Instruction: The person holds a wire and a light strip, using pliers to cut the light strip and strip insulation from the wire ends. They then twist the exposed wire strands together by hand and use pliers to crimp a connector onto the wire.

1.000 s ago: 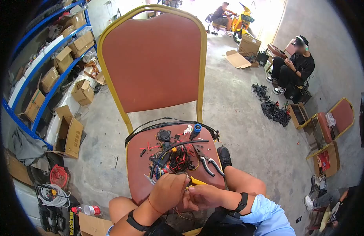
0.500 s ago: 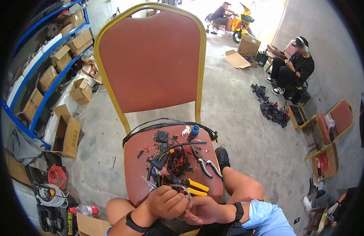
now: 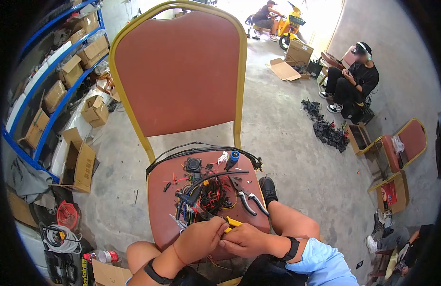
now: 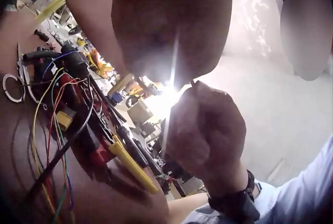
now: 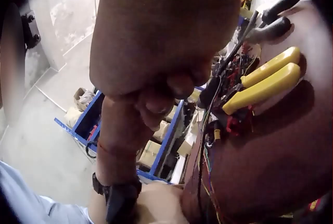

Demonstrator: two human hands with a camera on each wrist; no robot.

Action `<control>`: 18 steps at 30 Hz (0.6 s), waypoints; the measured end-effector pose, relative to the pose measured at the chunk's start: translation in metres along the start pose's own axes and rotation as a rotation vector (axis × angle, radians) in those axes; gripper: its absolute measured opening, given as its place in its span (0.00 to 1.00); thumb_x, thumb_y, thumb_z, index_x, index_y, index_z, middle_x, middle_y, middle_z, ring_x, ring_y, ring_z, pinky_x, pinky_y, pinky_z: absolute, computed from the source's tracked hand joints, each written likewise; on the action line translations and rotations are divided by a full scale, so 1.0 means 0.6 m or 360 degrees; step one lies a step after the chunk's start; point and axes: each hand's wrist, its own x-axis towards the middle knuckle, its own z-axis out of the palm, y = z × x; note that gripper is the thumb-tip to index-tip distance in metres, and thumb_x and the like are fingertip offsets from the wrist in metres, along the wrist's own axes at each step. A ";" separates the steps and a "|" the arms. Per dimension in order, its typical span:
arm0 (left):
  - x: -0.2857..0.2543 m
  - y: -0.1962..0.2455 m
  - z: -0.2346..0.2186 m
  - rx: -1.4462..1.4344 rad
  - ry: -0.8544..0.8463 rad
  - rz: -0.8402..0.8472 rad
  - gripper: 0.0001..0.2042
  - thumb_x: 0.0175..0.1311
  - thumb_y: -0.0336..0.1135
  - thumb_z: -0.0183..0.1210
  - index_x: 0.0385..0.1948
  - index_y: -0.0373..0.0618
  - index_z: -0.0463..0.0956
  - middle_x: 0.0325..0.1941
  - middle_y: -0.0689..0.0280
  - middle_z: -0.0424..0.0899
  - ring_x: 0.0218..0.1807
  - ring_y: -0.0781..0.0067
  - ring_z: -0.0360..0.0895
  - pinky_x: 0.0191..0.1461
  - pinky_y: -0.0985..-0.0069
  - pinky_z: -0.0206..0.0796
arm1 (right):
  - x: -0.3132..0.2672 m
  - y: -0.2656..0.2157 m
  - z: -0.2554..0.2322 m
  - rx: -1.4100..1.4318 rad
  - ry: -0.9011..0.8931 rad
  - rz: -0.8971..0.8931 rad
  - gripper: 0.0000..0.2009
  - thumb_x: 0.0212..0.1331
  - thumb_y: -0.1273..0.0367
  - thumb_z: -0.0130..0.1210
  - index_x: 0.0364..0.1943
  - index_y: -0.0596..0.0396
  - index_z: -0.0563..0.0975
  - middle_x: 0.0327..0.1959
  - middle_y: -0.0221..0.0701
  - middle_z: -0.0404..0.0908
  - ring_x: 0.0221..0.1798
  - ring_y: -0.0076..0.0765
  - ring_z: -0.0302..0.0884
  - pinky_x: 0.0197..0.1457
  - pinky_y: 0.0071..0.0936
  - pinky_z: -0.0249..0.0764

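Note:
Both hands meet above the seat's front edge. The left hand [image 3: 200,237] has curled fingers and pinches thin wire, mostly hidden. Against it, the right hand [image 3: 243,240] grips the wire at its fingertips; a short thin end [image 4: 193,83] shows between the hands in the left wrist view. Just behind them, yellow-handled pliers [image 5: 268,81] lie on the seat, touched by neither hand as the right wrist view shows. Coloured wires [image 4: 57,130] hang over the seat edge. A tangle of black and red wiring [image 3: 212,195] covers the seat's middle.
Black-and-white-handled pliers [image 3: 249,198] and a blue-ended connector [image 3: 233,158] lie on the red chair seat [image 3: 158,205]. Black cable [image 3: 196,148] runs along its back. Boxes fill a blue shelf [image 3: 58,109] at left. A person [image 3: 363,78] sits at right.
The right hand has turned and closed in against the left, and the wire loop seen between them is now mostly hidden. The whole head view has shifted slightly left.

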 end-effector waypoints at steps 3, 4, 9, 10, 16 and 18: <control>0.000 -0.008 -0.002 -0.0056 -0.0208 -0.0137 0.11 0.76 0.39 0.50 0.40 0.40 0.73 0.33 0.50 0.82 0.38 0.42 0.81 0.38 0.55 0.72 | 0.007 -0.004 0.007 -0.0267 0.0088 -0.0170 0.13 0.68 0.64 0.51 0.26 0.55 0.75 0.22 0.38 0.77 0.26 0.52 0.76 0.32 0.44 0.73; -0.001 -0.015 0.003 -0.0117 -0.0174 -0.0095 0.10 0.75 0.39 0.51 0.39 0.41 0.72 0.31 0.49 0.82 0.36 0.42 0.81 0.36 0.55 0.71 | 0.009 -0.004 0.009 -0.0343 0.0124 -0.0240 0.12 0.66 0.65 0.52 0.25 0.55 0.75 0.21 0.38 0.77 0.26 0.52 0.76 0.31 0.43 0.73; -0.007 -0.029 0.014 -0.0427 -0.0276 -0.0160 0.11 0.76 0.39 0.50 0.40 0.39 0.74 0.34 0.52 0.82 0.37 0.51 0.82 0.40 0.63 0.72 | 0.007 -0.002 0.023 -0.0631 0.0195 -0.0546 0.09 0.58 0.68 0.57 0.23 0.54 0.74 0.20 0.33 0.76 0.21 0.43 0.76 0.26 0.37 0.73; -0.009 -0.031 0.015 -0.0437 -0.0294 -0.0159 0.11 0.75 0.38 0.50 0.39 0.39 0.73 0.34 0.51 0.82 0.37 0.48 0.81 0.39 0.61 0.71 | 0.008 -0.004 0.024 -0.0704 0.0197 -0.0597 0.09 0.58 0.68 0.58 0.22 0.54 0.73 0.19 0.33 0.76 0.21 0.42 0.76 0.25 0.36 0.73; -0.009 -0.045 0.010 -0.0382 -0.0120 -0.0143 0.11 0.75 0.38 0.50 0.37 0.39 0.71 0.32 0.48 0.81 0.37 0.43 0.81 0.37 0.55 0.69 | 0.021 -0.012 0.014 -0.1023 0.0273 -0.0643 0.10 0.57 0.67 0.59 0.22 0.51 0.72 0.18 0.29 0.73 0.20 0.39 0.76 0.24 0.34 0.73; 0.001 -0.036 0.006 -0.0231 0.0104 -0.0181 0.11 0.75 0.39 0.50 0.38 0.40 0.71 0.33 0.47 0.81 0.38 0.43 0.81 0.39 0.55 0.69 | 0.025 0.008 0.022 -0.0958 0.0364 -0.0444 0.10 0.57 0.66 0.60 0.23 0.51 0.72 0.18 0.28 0.72 0.21 0.38 0.76 0.25 0.33 0.73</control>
